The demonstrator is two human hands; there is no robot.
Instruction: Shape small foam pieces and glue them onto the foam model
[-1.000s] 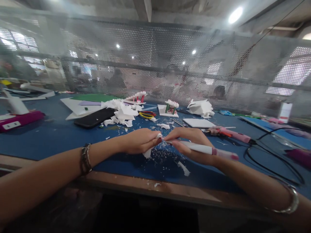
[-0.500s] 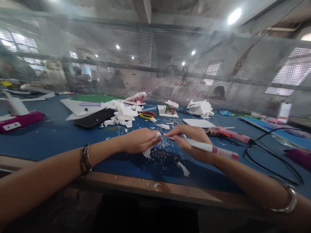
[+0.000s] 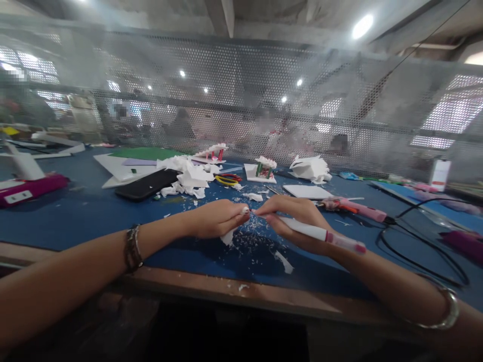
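Note:
My left hand (image 3: 217, 218) is closed in a pinch around a small white piece (image 3: 245, 210) with a reddish spot at its end. A white scrap (image 3: 228, 237) shows beneath that hand; whether the hand grips it cannot be told. In my right hand (image 3: 298, 216) is a white marker pen (image 3: 307, 229) with a pinkish-red rear end. Its tip, mostly covered by my fingers, is at the small piece, and the two hands almost touch. Fine white crumbs (image 3: 253, 256) lie on the blue table below them.
Behind my hands are a black phone (image 3: 149, 184), crumpled white scraps (image 3: 194, 173), yellow-handled pliers (image 3: 226, 179) and a small white model with green posts (image 3: 265, 168). A pink glue gun (image 3: 364, 209) with a black cord lies to the right. A perforated metal screen (image 3: 234, 100) stands behind the table.
My right hand has shifted slightly left, bringing the marker pen's tip up to the small white piece. The left hand has hardly moved.

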